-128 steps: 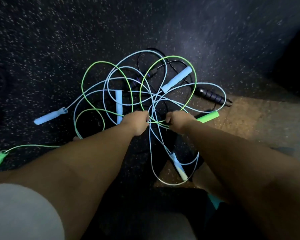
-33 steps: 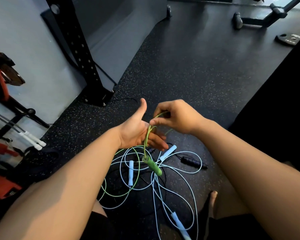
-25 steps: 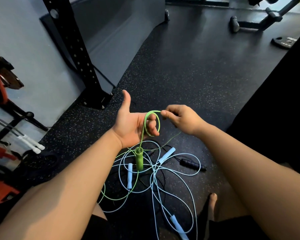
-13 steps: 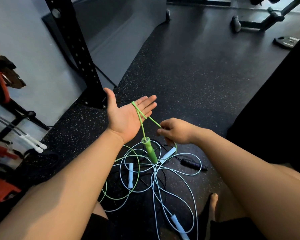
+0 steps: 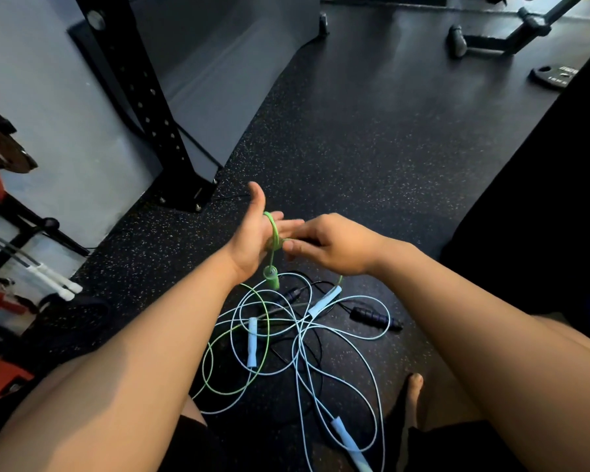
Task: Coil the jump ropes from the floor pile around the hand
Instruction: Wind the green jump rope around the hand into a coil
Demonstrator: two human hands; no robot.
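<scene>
My left hand [image 5: 252, 238] is held up flat, thumb pointing away, fingers straight. A green jump rope [image 5: 272, 229] loops over its palm and fingers, and the rope's green handle [image 5: 271, 278] dangles just below the palm. My right hand [image 5: 331, 245] pinches the green cord right beside the left fingers. On the floor below lies a tangled pile of light blue ropes [image 5: 307, 338] with blue handles [image 5: 252, 342], more green cord [image 5: 232, 369] and a black rope with a black handle [image 5: 375, 316].
A black perforated rack post [image 5: 143, 107] stands bolted to the speckled rubber floor [image 5: 372, 137] at the left. Red and white gear [image 5: 0, 301] lies at the far left. A bench base [image 5: 498, 35] and a weight plate [image 5: 556, 74] sit far right. My bare foot [image 5: 411, 396] is beside the pile.
My right hand has risen from below the left palm to beside the left fingers, carrying the green cord up around the hand. The green handle hangs closer under the palm.
</scene>
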